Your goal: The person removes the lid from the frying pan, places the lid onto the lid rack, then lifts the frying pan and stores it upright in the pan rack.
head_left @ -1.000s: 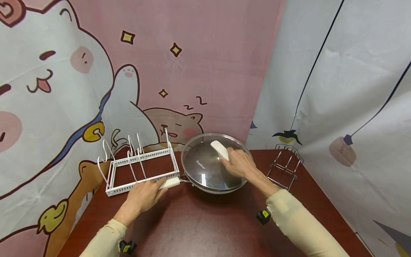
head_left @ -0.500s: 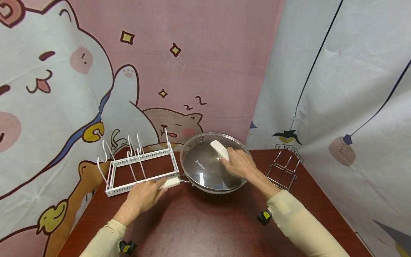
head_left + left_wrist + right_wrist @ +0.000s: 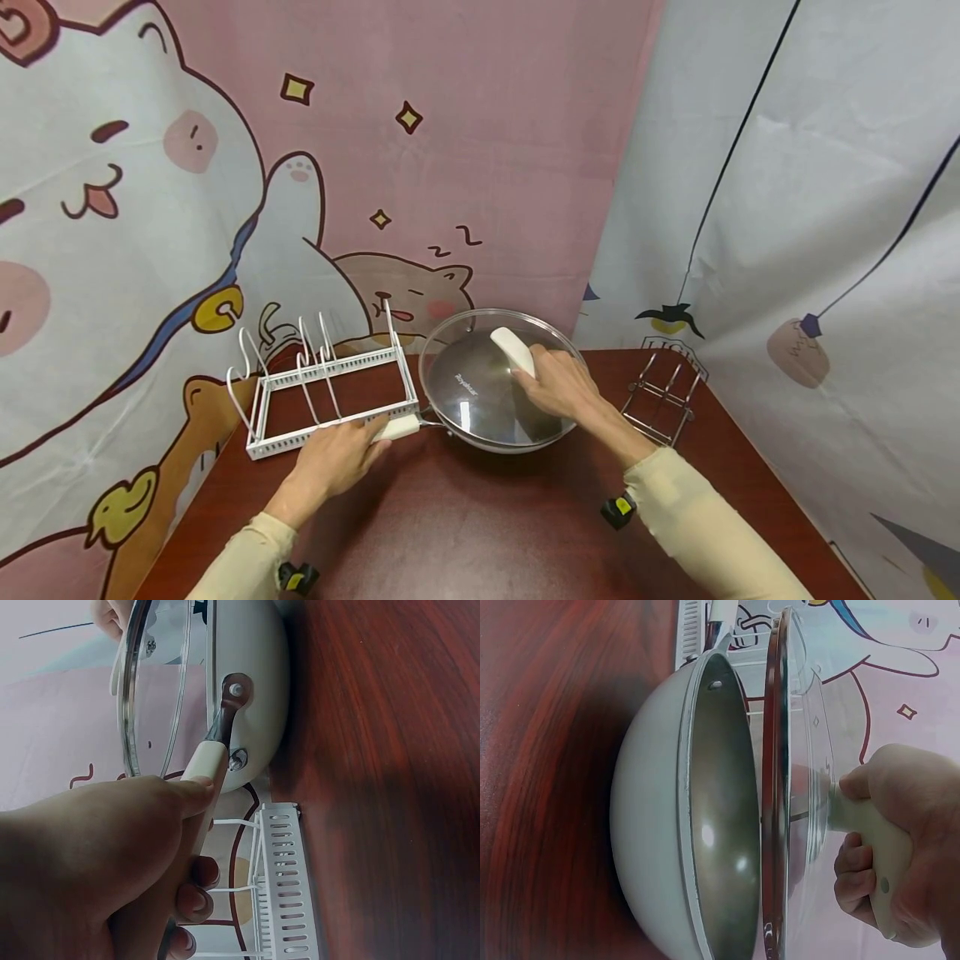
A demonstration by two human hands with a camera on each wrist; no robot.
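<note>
A white wok (image 3: 645, 802) with a grey inside stands on the table. My left hand (image 3: 335, 457) grips its cream handle (image 3: 399, 427), thumb along the top and fingers curled beneath in the left wrist view. Over the wok, my right hand (image 3: 558, 379) holds the glass lid (image 3: 461, 354) by its cream upright handle (image 3: 514, 350). In the right wrist view a gap shows between the lid's steel rim (image 3: 776, 795) and the wok's edge, and the wok's visible inside holds nothing.
A white wire rack (image 3: 285, 440) with upright loops stands at the left, close behind the wok handle. A small metal wire rack (image 3: 660, 390) sits to the right, near the right forearm. A cartoon-printed curtain (image 3: 510, 167) hangs behind the brown table (image 3: 480, 517).
The lid has risen very slightly and shifted a touch to the left over the wok. Both hands keep their holds, and the wok and racks stay put.
</note>
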